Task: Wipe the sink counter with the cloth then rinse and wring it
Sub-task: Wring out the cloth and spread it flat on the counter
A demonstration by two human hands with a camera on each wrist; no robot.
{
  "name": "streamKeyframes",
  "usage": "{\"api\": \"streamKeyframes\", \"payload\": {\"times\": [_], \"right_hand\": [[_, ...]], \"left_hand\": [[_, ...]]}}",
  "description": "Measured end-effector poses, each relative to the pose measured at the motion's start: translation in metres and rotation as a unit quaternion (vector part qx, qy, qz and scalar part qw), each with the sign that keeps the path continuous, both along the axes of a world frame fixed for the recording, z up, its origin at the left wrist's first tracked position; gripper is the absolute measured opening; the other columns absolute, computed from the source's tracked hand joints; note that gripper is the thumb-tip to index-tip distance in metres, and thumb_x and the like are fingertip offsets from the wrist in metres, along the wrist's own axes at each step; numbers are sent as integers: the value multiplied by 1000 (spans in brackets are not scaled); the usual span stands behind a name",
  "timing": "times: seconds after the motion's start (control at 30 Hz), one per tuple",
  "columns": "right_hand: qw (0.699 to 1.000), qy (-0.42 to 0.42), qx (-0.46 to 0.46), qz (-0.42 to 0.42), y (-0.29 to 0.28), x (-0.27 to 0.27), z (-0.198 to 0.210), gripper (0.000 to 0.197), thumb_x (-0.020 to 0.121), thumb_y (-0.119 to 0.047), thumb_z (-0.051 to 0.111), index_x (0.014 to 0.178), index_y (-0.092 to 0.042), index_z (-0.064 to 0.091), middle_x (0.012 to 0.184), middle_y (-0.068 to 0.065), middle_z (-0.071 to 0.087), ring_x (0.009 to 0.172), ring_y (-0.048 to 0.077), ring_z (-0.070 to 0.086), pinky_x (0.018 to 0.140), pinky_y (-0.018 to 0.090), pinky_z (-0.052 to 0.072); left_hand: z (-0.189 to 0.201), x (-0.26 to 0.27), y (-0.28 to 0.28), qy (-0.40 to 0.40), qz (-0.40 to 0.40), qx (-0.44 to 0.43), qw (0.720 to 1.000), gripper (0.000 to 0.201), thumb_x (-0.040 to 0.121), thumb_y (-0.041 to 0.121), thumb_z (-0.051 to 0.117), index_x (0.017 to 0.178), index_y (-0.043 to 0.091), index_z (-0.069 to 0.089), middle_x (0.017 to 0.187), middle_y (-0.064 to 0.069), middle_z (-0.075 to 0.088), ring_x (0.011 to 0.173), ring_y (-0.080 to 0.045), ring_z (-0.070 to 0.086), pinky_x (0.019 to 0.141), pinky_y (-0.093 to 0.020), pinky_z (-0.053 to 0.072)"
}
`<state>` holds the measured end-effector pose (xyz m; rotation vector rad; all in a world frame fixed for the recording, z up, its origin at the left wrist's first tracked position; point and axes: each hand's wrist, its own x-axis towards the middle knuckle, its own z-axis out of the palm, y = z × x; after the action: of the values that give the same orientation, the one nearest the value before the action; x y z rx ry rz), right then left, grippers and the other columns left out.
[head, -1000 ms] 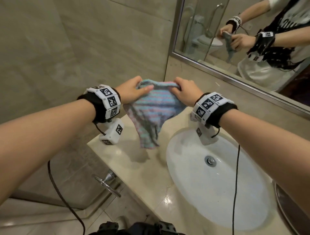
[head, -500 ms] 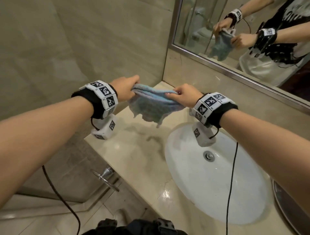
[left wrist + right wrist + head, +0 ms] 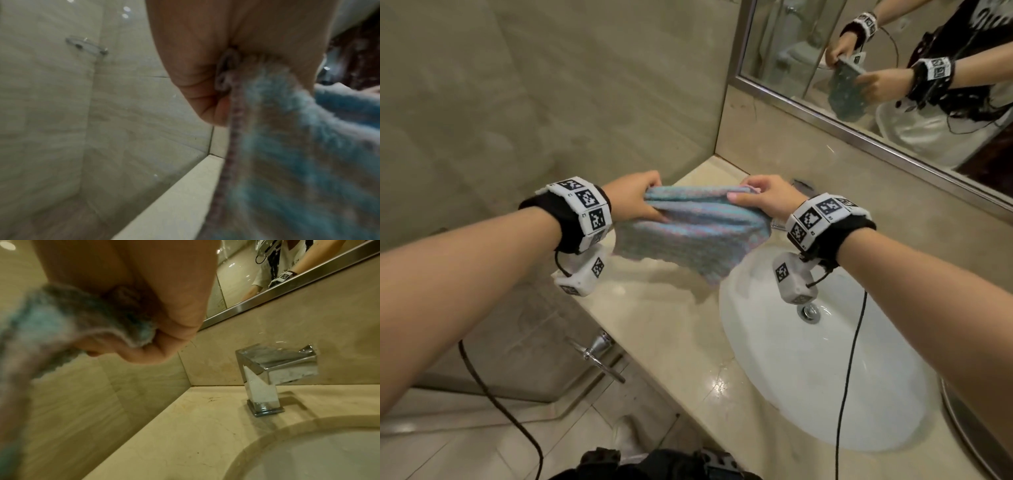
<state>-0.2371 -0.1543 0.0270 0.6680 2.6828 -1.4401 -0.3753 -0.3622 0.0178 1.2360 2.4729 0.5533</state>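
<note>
Both hands hold the cloth (image 3: 690,229) up in the air, clear of the bench (image 3: 654,329). The left hand (image 3: 633,198) pinches one top corner between thumb and curled fingers, and the right hand (image 3: 767,197) pinches the opposite corner the same way. The held edge runs nearly level from hand to hand, left to right, and the rest of the cloth hangs below it, its lowest corner just above the near rim of the sink (image 3: 825,377). The bare bench lies straight beneath the left half of the cloth and the basin beneath the right, so the left hand looks nearer to the surface to be wiped. The tap (image 3: 273,369) stands behind the basin, on the right hand's side. My judgement is that wiping has not started, and the cloth must first come down flat onto the bench.
</note>
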Motion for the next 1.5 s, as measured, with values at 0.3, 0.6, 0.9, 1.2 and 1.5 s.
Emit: {"api": "streamKeyframes", "payload": {"times": [0.3, 0.6, 0.9, 1.2, 1.5], "right_hand": [[999, -37, -2, 26, 5, 4, -14, 21, 83, -21, 70, 64, -15, 62, 51, -10, 52, 47, -4, 46, 49, 13, 35], [998, 50, -13, -46, 6, -27, -12, 19, 84, -9, 66, 68, -17, 59, 66, -1, 54, 62, 11, 48, 61, 22, 41], [991, 126, 16, -50, -3, -40, -12, 32, 76, 0, 71, 66, -22, 51, 62, -4, 47, 57, 6, 39, 52, 10, 33], [959, -211, 48, 181, -23, -8, -69, 16, 77, -19, 75, 67, -23, 64, 66, -3, 54, 67, 8, 49, 65, 17, 46], [919, -319, 34, 230, -11, 13, -90, 23, 78, -24, 75, 56, -23, 68, 58, -2, 45, 57, 10, 42, 61, 20, 44]], "left_hand": [[-8, -5, -6, -127, -14, -23, 992, 41, 87, 33, 61, 58, 17, 38, 53, 1, 40, 47, -10, 39, 40, -10, 33], [-4, -50, -17, 2, 122, 78, 989, 32, 82, 15, 68, 62, 18, 43, 73, -13, 48, 73, -19, 43, 64, -25, 29], [6, -48, -47, 27, 129, 156, 979, 25, 78, 11, 70, 68, 15, 47, 70, -10, 50, 70, -18, 40, 64, -24, 31], [-65, 15, -106, -221, 57, -76, 971, 32, 74, 14, 77, 63, 19, 48, 56, 1, 53, 41, 3, 46, 48, -12, 39], [-97, 48, -108, -297, 63, -105, 947, 21, 82, 3, 68, 71, 16, 54, 44, 10, 64, 42, 5, 58, 53, -11, 45]]}}
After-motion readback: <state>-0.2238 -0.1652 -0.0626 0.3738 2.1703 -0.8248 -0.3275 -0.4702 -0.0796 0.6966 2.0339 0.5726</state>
